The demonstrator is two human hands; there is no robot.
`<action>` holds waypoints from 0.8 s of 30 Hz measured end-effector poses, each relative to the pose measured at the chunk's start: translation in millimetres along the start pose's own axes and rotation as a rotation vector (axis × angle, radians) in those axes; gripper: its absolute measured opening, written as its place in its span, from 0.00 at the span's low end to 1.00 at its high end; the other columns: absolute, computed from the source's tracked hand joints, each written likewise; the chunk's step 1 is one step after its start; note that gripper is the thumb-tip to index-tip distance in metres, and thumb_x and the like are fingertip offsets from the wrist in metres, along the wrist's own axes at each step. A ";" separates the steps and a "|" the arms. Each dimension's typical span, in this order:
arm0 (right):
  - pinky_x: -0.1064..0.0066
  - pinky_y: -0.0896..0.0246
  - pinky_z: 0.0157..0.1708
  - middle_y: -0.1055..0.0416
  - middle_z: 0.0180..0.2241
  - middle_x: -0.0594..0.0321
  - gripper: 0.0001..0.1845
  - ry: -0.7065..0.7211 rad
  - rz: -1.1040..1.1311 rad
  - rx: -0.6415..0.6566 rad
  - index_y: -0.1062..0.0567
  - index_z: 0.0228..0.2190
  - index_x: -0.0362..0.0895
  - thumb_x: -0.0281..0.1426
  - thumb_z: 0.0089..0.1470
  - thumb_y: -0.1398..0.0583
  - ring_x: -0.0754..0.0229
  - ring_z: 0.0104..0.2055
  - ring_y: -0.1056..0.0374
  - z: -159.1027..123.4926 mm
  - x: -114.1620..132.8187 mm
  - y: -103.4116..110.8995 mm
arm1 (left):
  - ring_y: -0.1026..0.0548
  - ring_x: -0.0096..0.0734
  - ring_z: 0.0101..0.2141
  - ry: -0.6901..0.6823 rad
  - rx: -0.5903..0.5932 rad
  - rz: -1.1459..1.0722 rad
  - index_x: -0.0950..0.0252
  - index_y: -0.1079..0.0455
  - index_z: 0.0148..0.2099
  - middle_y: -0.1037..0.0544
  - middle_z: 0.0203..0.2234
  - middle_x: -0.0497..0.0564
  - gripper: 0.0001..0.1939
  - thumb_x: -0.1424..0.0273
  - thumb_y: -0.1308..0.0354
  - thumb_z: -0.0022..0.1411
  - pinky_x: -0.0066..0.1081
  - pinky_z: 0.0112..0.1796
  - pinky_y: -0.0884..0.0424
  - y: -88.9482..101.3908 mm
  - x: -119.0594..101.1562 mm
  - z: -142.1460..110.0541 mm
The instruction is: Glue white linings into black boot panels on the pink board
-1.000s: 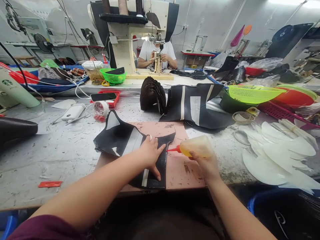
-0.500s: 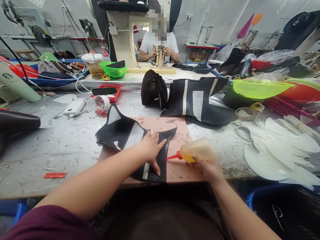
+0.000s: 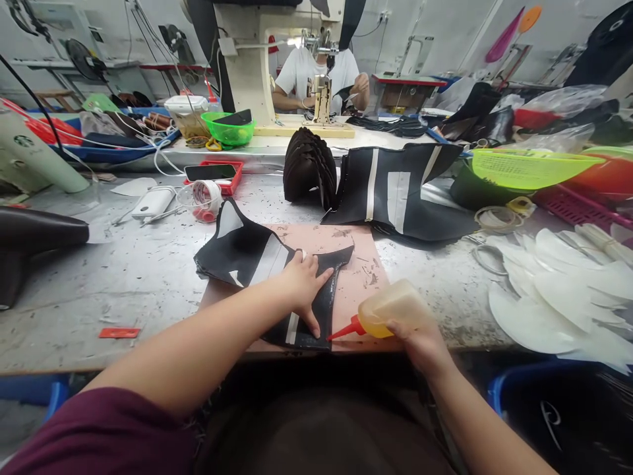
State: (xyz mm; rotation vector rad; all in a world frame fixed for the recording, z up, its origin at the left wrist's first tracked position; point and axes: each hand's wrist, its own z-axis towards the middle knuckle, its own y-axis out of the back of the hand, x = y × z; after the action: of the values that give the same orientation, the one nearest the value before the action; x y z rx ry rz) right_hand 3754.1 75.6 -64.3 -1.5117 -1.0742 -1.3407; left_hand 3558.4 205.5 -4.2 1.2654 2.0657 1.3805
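Note:
My left hand (image 3: 305, 285) lies spread with its fingers apart on a black leather-like piece (image 3: 257, 260) with pale strips, pressing it onto a pink board (image 3: 363, 264). A wet, shiny line runs along the piece's right edge. In my right hand (image 3: 420, 340) is a squeeze bottle (image 3: 393, 307) of yellowish liquid, tilted to the left. Its red nozzle tip touches or nearly touches the lower right edge of the piece. Beyond the board lie more black pieces (image 3: 388, 191) with pale strips and a stack of curved dark pieces (image 3: 309, 168).
White curved sheets (image 3: 558, 284) spread at the right, near a yellow-green basket (image 3: 534, 168). At the left are a hair dryer (image 3: 44, 227), a red strip (image 3: 119, 332) and a white jar (image 3: 206, 198) on its side. A co-worker (image 3: 297, 76) sits behind a sewing machine (image 3: 247, 66).
The bottle's nozzle has moved down along the piece's right edge, toward me. My left hand keeps its place on the piece. The camera view has shifted slightly.

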 end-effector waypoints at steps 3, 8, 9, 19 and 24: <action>0.61 0.30 0.34 0.24 0.29 0.56 0.26 -0.003 -0.005 -0.009 0.24 0.31 0.41 0.43 0.29 0.30 0.50 0.33 0.28 0.3 -0.6 2.5 | 0.54 0.62 0.59 -0.003 -0.020 -0.015 0.69 0.62 0.65 0.52 0.60 0.74 0.70 0.37 0.39 0.26 0.54 0.54 0.60 -1.6 0.4 0.9; 0.62 0.31 0.35 0.25 0.29 0.56 0.26 0.003 -0.019 -0.025 0.25 0.31 0.41 0.43 0.30 0.30 0.51 0.33 0.29 -3.0 2.4 2.1 | 0.53 0.62 0.59 -0.005 -0.026 0.004 0.69 0.63 0.65 0.52 0.59 0.75 0.72 0.36 0.41 0.25 0.54 0.54 0.60 -3.9 1.2 2.5; 0.62 0.31 0.34 0.25 0.29 0.56 0.26 0.000 -0.025 -0.022 0.25 0.31 0.40 0.44 0.30 0.30 0.51 0.33 0.29 -4.3 3.1 1.8 | 0.53 0.62 0.59 -0.004 -0.024 0.007 0.69 0.63 0.65 0.52 0.59 0.75 0.72 0.35 0.42 0.24 0.54 0.54 0.60 -4.1 1.1 2.6; 0.57 0.31 0.37 0.26 0.34 0.54 0.32 0.071 -0.172 -0.113 0.28 0.36 0.40 0.45 0.30 0.31 0.46 0.37 0.29 7.8 2.8 2.9 | 0.55 0.61 0.59 0.007 0.012 -0.010 0.69 0.63 0.65 0.54 0.60 0.74 0.70 0.36 0.41 0.27 0.54 0.55 0.61 0.8 -0.5 0.1; 0.53 0.32 0.38 0.27 0.37 0.52 0.35 0.170 -0.310 -0.249 0.30 0.39 0.40 0.46 0.29 0.32 0.45 0.40 0.30 29.3 15.2 -7.7 | 0.54 0.62 0.59 0.010 -0.012 -0.032 0.70 0.61 0.65 0.52 0.60 0.73 0.69 0.38 0.39 0.27 0.54 0.55 0.60 -0.4 0.3 0.7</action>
State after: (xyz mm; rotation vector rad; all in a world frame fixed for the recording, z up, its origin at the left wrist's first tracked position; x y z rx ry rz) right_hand 3756.2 106.8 -51.4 -1.4128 -1.0951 -1.8414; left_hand 3558.6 206.1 -4.9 1.2183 2.0721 1.3854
